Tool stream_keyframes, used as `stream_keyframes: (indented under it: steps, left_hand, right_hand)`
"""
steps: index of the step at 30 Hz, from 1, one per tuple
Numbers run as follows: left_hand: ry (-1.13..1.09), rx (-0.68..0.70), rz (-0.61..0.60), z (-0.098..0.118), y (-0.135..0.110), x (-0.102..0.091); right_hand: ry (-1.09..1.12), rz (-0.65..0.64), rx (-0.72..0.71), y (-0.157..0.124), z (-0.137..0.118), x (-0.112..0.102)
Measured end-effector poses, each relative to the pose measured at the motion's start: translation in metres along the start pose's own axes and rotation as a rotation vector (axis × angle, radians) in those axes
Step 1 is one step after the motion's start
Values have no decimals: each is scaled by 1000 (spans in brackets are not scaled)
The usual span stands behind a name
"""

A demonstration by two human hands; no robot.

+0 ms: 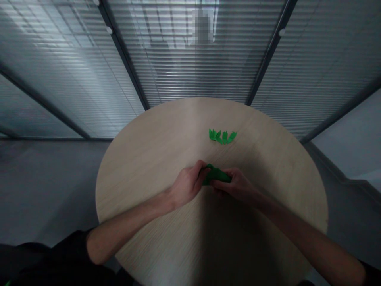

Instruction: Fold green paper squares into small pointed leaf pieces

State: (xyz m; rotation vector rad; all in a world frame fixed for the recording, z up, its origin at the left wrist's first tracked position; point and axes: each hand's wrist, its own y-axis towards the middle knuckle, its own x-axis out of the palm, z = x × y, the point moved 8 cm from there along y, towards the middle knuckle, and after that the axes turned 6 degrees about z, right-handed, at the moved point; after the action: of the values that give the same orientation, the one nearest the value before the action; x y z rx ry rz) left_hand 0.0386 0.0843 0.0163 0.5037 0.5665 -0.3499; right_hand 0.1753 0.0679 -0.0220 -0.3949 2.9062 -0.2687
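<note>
Over the middle of the table, a dark green, soft-looking piece is held between both hands; its exact kind cannot be made out. My left hand pinches its left end, thumb and fingers closed. At the other end my right hand grips it, with the thumb along its near side. Part of the piece is hidden by the fingers. Farther back lie several small, bright green, leaf-like pieces in a short row, apart from both hands.
The round, light wood table has its curved far edge close to a glass partition with blinds. Dark frame posts divide the glass. Grey floor shows on the left, and a shadow falls across the table's near right part.
</note>
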Motion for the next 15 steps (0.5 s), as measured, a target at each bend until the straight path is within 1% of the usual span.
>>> stream_keyframes:
  steps: [3,6,10,15]
  left_hand:
    - [-7,19,18,1,1,-4]
    - [-3,14,57,0,3,-9]
    - [2,-4,64,-2,4,-10]
    - [-28,-50,97,-7,3,-14]
  right_hand:
    - [5,8,18,2,1,-5]
    - [24,43,37,3,1,-12]
    - [61,49,49,4,0,-18]
    - [94,86,74,7,8,-30]
